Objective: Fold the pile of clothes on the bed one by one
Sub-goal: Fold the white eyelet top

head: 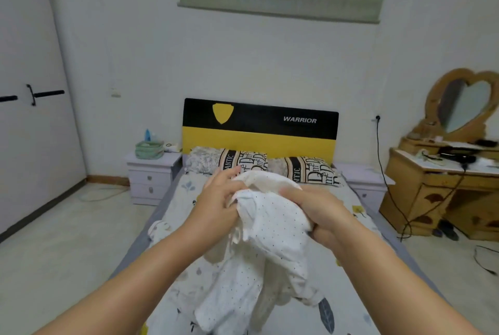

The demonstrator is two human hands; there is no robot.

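At far left stand flat white wardrobe doors [29, 107] with two black bar handles. One pale lavender nightstand [151, 176], boxy with two round-knobbed drawers, carries a soft green fabric organizer [149, 148]. The bed [186, 194] has a smooth printed sheet with leaf motifs and a rigid rectangular headboard [259, 129], black above and yellow below, marked with a shield and the word WARRIOR. Two pillows [237, 160] with bold lettering lie against it. A small crumpled pale garment [159, 229] rests on the left edge of the bed. The left hand [218, 199] has its fingers curled into the upper fold of one white dotted garment [270, 240], a thin, soft, wrinkled fabric raised over the middle of the bed, its lower part trailing down onto the sheet. The right hand [316, 210] clamps the same garment from the opposite side, fingers closed over the cloth. At far right, one carved wooden dressing desk [432, 188] bears a single heart-shaped mirror [464, 105].
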